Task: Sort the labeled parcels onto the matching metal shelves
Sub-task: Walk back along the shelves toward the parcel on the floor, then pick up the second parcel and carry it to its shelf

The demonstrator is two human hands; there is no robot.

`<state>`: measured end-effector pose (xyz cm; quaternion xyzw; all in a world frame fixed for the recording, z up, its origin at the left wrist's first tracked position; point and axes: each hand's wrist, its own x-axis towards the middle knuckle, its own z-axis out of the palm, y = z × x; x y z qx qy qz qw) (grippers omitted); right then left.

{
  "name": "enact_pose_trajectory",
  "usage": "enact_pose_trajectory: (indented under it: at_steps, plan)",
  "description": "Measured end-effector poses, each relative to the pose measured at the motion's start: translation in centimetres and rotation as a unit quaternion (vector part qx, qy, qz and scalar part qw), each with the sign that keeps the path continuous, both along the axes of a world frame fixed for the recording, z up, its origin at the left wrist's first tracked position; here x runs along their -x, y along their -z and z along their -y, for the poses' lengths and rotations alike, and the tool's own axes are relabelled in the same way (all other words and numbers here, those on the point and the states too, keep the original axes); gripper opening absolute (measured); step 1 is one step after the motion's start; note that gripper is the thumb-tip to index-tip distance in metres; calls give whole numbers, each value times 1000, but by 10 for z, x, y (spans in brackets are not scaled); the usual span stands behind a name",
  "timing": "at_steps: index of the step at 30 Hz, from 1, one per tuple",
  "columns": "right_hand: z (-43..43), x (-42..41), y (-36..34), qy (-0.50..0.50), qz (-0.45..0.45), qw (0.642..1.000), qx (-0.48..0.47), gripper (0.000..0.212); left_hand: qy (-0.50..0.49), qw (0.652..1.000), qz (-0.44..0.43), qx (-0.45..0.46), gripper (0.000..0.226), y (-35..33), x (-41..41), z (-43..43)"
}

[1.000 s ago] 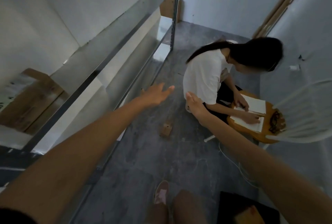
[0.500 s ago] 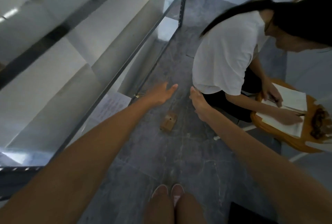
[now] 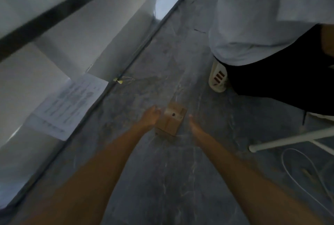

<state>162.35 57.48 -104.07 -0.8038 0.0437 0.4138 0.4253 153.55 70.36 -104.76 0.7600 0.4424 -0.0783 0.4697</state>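
Cardboard, brown and small, the parcel lay on the grey floor near the metal shelves, between the two hands. The left hand hung at its left side with fingers straight, touching it or nearly so; blur hid which. The right hand hovered just off its right side, fingers likewise straight and holding nothing. The parcel looked light and stiff, with dry faces unlikely to slip, so a squeeze across its two long sides seemed the best hold, gentle enough not to dent it.
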Motion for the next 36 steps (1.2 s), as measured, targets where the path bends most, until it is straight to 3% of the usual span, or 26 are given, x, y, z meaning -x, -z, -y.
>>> enact_pose_trajectory:
  at_steps: [5,8,13,17,23,36]
  plan:
    - [-36,10,68,78,-55,992,-81,46,-89,991,43,85,45,75,-27,-6]
    - [-46,2,80,66,-27,993,-89,47,-154,976,74,132,42,92,-39,-2]
    - [-46,-9,73,71,-35,994,-70,49,-226,944,118,211,37,83,-44,2]
    - [-41,-10,37,94,-20,993,-71,41,-230,937,148,217,34,39,-40,6]
    - [-22,5,-103,46,42,996,-64,38,-261,929,163,206,41,-107,-21,24]
    - [-4,9,-563,-17,109,979,-172,42,-237,936,216,147,38,-556,-10,18]
